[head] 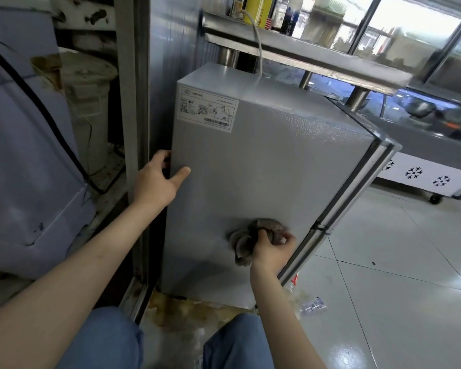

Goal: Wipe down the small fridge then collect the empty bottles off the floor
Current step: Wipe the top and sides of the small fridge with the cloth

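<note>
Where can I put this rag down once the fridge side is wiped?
Bare pale floor tiles lie right of the grey fridge. It is crowded by its base: a clear plastic bottle and stained floor.

The small fridge (264, 161) was light grey, with a white label (207, 109) printed in small black marks. The rag (253, 237) was grey and brown. The floor (399, 262) was shiny white tile with yellow-brown stains. A white cabinet (423, 177) had black snowflake shapes.
</note>
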Demonstrator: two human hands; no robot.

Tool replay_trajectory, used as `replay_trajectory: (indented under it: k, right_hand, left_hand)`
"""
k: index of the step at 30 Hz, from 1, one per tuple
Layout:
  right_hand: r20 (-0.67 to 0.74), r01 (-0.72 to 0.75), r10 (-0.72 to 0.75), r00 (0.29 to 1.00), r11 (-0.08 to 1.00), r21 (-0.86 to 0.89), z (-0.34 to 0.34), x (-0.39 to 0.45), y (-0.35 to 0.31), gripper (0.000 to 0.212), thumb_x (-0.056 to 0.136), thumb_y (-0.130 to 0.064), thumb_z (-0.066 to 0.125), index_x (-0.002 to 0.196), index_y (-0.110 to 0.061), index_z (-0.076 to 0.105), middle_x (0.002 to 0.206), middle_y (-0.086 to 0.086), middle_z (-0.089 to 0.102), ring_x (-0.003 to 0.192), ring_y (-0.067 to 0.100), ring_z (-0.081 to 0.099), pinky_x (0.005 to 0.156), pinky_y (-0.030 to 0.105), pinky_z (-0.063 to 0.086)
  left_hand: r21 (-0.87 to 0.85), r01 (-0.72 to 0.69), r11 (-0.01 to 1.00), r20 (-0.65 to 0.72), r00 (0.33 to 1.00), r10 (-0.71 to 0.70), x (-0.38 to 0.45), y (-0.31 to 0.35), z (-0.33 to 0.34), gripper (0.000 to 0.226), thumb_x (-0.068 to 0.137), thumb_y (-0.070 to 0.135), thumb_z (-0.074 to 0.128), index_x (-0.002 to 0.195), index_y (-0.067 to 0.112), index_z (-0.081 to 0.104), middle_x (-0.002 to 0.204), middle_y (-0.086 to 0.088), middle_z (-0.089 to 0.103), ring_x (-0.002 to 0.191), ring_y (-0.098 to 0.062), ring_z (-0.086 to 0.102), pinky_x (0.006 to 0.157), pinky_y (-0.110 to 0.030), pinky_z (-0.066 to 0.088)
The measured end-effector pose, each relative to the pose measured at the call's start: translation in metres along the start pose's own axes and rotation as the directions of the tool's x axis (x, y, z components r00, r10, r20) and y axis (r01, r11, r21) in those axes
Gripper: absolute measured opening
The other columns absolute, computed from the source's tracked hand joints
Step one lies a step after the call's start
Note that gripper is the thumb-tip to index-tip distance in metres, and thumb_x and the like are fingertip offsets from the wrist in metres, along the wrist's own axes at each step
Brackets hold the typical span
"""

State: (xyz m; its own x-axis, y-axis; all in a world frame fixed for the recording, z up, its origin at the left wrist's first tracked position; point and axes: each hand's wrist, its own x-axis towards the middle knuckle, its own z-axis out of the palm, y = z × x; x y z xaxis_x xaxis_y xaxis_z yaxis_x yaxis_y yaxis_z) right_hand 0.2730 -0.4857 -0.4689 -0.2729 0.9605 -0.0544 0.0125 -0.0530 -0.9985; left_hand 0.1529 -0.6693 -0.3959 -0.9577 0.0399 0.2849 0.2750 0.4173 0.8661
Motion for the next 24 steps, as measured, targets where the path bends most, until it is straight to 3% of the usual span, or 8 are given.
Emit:
replay_trajectory:
  k: [2, 6, 10, 13, 17, 24]
  right_hand:
    - [-0.020, 0.049, -0.050, 0.999, 0.998, -0.034, 0.001, -0.003, 0.002, 0.029, 0.071, -0.004, 0.069, 0.089, -0.015, 0.049, 0.088, 0.009, 0.061, 0.085, 0.030, 0.061, 0.083, 0.045, 0.052]
    - [0.004, 0.179, -0.181, 0.983, 0.971, -0.159, 0.004, -0.010, 0.003, 0.042, 0.071, -0.007, 0.071, 0.109, -0.005, 0.055, 0.106, 0.019, 0.058, 0.094, 0.033, 0.059, 0.088, 0.047, 0.050]
    - [0.103, 0.349, -0.335, 0.937, 0.916, -0.196, 0.009, -0.020, -0.003, 0.041, 0.072, -0.004, 0.072, 0.111, -0.004, 0.058, 0.114, 0.016, 0.050, 0.101, 0.031, 0.055, 0.094, 0.034, 0.045]
    - [0.199, 0.485, -0.451, 0.870, 0.856, -0.181, 0.016, -0.027, -0.002, 0.041, 0.072, -0.005, 0.074, 0.112, -0.008, 0.062, 0.114, 0.010, 0.049, 0.101, 0.029, 0.056, 0.095, 0.035, 0.047]
    - [0.308, 0.662, -0.599, 0.739, 0.729, -0.173, 0.032, -0.036, -0.004, 0.040, 0.073, -0.008, 0.075, 0.112, -0.007, 0.065, 0.119, 0.015, 0.052, 0.108, 0.030, 0.055, 0.094, 0.034, 0.046]
    - [0.468, 0.925, -0.799, 0.378, 0.300, -0.234, 0.071, -0.057, 0.009, 0.032, 0.075, -0.016, 0.065, 0.106, -0.011, 0.067, 0.108, 0.017, 0.060, 0.097, 0.031, 0.056, 0.057, 0.037, 0.055]
  left_hand:
    - [0.010, -0.008, 1.000, -0.001, 1.000, 0.008, 0.002, -0.001, -0.001, 0.047, 0.081, 0.042, 0.067, 0.121, 0.021, 0.053, 0.115, -0.007, 0.062, 0.094, -0.032, 0.063, 0.075, -0.030, 0.046]
    - [0.025, -0.021, 0.999, 0.000, 1.000, 0.021, 0.005, -0.004, -0.002, 0.048, 0.080, 0.047, 0.066, 0.120, 0.025, 0.053, 0.114, -0.004, 0.062, 0.093, -0.029, 0.063, 0.075, -0.032, 0.049]
    - [-0.030, -0.046, 0.999, -0.015, 0.999, 0.045, 0.002, -0.006, -0.001, 0.047, 0.082, 0.041, 0.067, 0.124, 0.024, 0.054, 0.113, 0.000, 0.061, 0.090, -0.026, 0.062, 0.076, -0.031, 0.049]
    - [-0.080, -0.066, 0.995, 0.015, 0.998, 0.068, -0.007, -0.020, -0.005, 0.043, 0.086, 0.032, 0.065, 0.127, 0.019, 0.056, 0.108, 0.005, 0.058, 0.082, -0.016, 0.061, 0.072, -0.027, 0.048]
    - [-0.073, -0.024, 0.997, 0.036, 0.999, 0.026, -0.020, -0.059, -0.018, 0.029, 0.089, 0.028, 0.062, 0.116, 0.020, 0.062, 0.093, 0.010, 0.065, 0.078, -0.012, 0.064, 0.072, -0.028, 0.053]
    - [-0.019, 0.037, 0.999, 0.070, 0.997, -0.035, -0.025, -0.097, -0.033, 0.017, 0.090, 0.025, 0.060, 0.105, 0.019, 0.067, 0.078, 0.018, 0.059, 0.077, -0.005, 0.059, 0.074, -0.024, 0.048]
